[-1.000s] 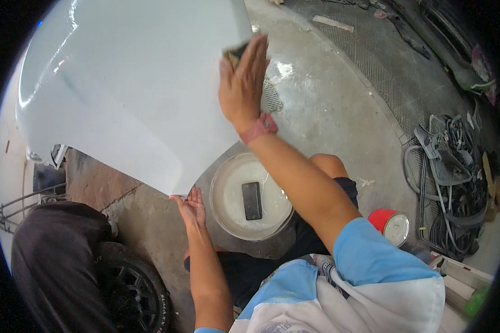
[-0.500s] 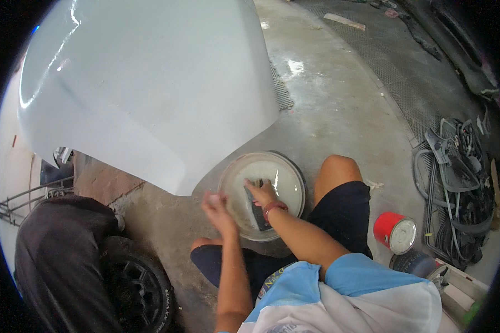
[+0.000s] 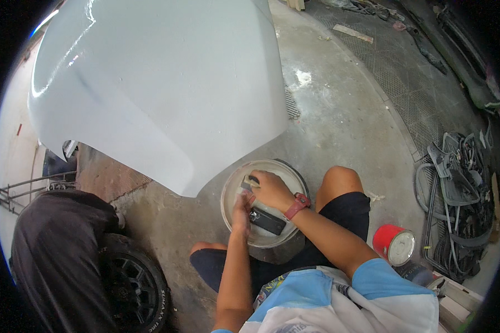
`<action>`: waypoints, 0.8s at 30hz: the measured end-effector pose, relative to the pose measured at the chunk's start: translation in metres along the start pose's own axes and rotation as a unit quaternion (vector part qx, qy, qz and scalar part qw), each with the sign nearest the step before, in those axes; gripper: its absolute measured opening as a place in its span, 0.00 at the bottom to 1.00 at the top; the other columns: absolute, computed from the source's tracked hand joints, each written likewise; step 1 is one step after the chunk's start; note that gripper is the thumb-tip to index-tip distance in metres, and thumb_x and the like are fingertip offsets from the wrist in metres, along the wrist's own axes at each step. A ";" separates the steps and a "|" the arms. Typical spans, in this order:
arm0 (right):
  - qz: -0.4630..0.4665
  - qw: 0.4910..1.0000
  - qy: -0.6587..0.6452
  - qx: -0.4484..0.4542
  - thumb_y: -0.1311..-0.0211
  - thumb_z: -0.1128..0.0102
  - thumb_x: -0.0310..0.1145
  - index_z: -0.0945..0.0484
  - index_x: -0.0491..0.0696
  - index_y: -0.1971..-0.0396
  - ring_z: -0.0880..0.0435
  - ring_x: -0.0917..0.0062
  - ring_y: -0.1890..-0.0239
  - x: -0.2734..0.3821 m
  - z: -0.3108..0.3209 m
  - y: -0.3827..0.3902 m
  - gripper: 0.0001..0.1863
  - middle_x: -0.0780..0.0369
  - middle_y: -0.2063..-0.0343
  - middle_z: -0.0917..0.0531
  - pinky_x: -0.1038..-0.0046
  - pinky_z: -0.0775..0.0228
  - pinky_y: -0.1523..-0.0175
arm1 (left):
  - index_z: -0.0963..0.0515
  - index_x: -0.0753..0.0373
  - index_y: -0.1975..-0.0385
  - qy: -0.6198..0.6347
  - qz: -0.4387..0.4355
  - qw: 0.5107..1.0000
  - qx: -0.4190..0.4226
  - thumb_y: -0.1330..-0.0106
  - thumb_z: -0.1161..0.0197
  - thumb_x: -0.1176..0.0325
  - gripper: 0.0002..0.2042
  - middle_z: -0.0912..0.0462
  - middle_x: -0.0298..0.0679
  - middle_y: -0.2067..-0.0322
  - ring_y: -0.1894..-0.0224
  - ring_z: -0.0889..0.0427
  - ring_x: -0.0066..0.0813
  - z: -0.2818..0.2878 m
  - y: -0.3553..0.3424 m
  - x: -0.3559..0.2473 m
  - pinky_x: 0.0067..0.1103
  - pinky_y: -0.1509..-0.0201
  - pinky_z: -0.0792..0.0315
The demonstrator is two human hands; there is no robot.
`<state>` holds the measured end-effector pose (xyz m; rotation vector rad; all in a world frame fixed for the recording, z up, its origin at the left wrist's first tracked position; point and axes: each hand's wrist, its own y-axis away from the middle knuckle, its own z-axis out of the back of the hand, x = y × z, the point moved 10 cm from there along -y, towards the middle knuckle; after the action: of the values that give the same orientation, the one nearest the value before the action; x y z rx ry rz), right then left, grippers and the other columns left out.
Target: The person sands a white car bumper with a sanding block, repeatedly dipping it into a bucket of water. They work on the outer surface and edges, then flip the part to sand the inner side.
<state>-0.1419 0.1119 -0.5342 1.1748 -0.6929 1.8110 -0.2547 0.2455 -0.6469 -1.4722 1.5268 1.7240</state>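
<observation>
Right grip (image 3: 272, 191) pinches a dark pad (image 3: 254, 180); bodyward, a black block (image 3: 268, 221) slants rightward from the nearer left grip (image 3: 242, 211), whose hold is unclear.

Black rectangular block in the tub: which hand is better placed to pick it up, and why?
Probably the left hand: it sits by the left end of the black block, while the right hand grips a small dark pad.

We've got a grey floor (image 3: 338, 127), glossy in one patch. Directly on it we log: round bucket (image 3: 283, 251); red can (image 3: 386, 240) to its right; dark tangled heap (image 3: 455, 202) farther right; black wheel (image 3: 129, 291) at left; whitish scrap (image 3: 376, 197); pale flat strip (image 3: 353, 33) on the patterned part.
</observation>
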 end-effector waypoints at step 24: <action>-0.018 0.762 -0.647 0.019 0.24 0.58 0.74 0.47 0.40 0.20 0.28 0.59 0.27 -0.041 0.128 -0.078 0.54 0.48 0.29 0.27 0.50 0.41 0.22 | 0.40 0.63 0.20 -0.543 -0.740 0.355 -0.177 0.23 0.40 0.65 0.33 0.38 0.54 0.21 0.19 0.39 0.53 -0.292 0.129 -0.472 0.55 0.19 0.48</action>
<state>-0.0090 0.0329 -0.5197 2.4133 -1.3305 0.7056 -0.0652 0.0986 -0.1295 -0.6428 -0.9135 0.9953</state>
